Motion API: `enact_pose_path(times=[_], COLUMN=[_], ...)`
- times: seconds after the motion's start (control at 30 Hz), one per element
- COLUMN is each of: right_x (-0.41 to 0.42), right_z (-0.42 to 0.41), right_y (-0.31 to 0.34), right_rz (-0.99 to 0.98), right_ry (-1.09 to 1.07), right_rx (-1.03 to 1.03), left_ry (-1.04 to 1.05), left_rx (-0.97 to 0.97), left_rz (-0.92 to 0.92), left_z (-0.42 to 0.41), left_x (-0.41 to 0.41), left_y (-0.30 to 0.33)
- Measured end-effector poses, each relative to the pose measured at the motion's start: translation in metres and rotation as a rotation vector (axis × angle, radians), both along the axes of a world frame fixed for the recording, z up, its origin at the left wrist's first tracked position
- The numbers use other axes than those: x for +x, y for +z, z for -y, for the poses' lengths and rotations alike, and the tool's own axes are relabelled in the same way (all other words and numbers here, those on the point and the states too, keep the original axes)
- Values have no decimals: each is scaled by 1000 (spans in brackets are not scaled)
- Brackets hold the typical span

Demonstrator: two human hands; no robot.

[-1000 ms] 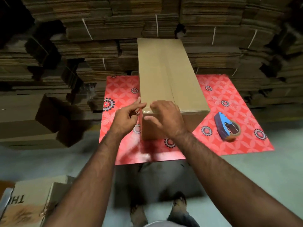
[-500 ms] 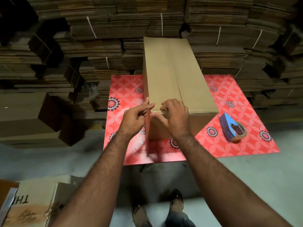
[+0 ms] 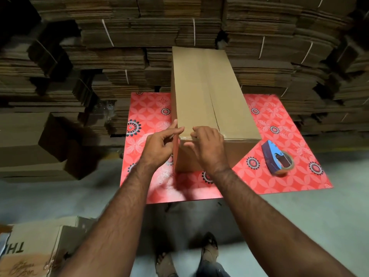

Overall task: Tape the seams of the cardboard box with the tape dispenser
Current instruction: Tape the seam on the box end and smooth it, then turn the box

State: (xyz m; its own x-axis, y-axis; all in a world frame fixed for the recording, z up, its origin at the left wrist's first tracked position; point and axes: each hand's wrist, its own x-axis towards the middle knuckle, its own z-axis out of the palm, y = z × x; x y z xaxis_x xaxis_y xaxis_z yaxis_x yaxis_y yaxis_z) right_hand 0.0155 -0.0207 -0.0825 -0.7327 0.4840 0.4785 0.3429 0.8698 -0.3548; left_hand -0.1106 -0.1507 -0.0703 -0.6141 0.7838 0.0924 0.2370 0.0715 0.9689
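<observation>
A long brown cardboard box [image 3: 201,92] lies on a red patterned table [image 3: 145,116], its top centre seam running away from me. Clear tape shines along the box's near top edge [image 3: 237,136]. My left hand [image 3: 159,144] touches the near-left corner with its index finger and thumb stretched out. My right hand [image 3: 207,146] rests just right of it, fingers curled onto the taped edge and thumb against the front face. Neither hand holds anything. The blue tape dispenser [image 3: 276,158] with its brown roll lies on the table, right of the box.
Tall stacks of flat bundled cardboard [image 3: 139,37] fill the wall behind the table. Made-up boxes [image 3: 30,140] stand at the left, and a printed carton [image 3: 36,246] lies on the floor at the lower left. My sandalled feet [image 3: 207,248] stand on grey concrete below the table's edge.
Both hands stayed at the box's near-left corner. My right fingers curled down onto the taped edge and my left index finger slid onto the corner. The dispenser has not moved.
</observation>
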Motion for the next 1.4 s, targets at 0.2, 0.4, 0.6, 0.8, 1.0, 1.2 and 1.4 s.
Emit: enact_pose_path(times=[0.2,0.4,0.6,0.8,1.0,1.2,1.4], right_x=[21,38,47,48,59,64,76], right_z=[-26,-40,-45,-54,-62,-20,-44], right_y=[21,2,13,17,12,15,10], right_rz=[-47,-18,-17,-75,-102,257,236], right_ry=[-74,-54,44,74,141,6,-17], right_rx=[-41,15,-32,-55,-249,78,281], left_ry=[75,162,120,136,42,-27,52], left_rx=[-27,10,-79,-109,-124,-187,-137], left_rz=[-324,-420,-448,-501,-626,-983,-1110], left_z=[-3,-11,-11,-12,-7,-26,-31], left_x=[4,18,13,11,9,44,44], left_y=[-1,-9,1,3,6,7,-7])
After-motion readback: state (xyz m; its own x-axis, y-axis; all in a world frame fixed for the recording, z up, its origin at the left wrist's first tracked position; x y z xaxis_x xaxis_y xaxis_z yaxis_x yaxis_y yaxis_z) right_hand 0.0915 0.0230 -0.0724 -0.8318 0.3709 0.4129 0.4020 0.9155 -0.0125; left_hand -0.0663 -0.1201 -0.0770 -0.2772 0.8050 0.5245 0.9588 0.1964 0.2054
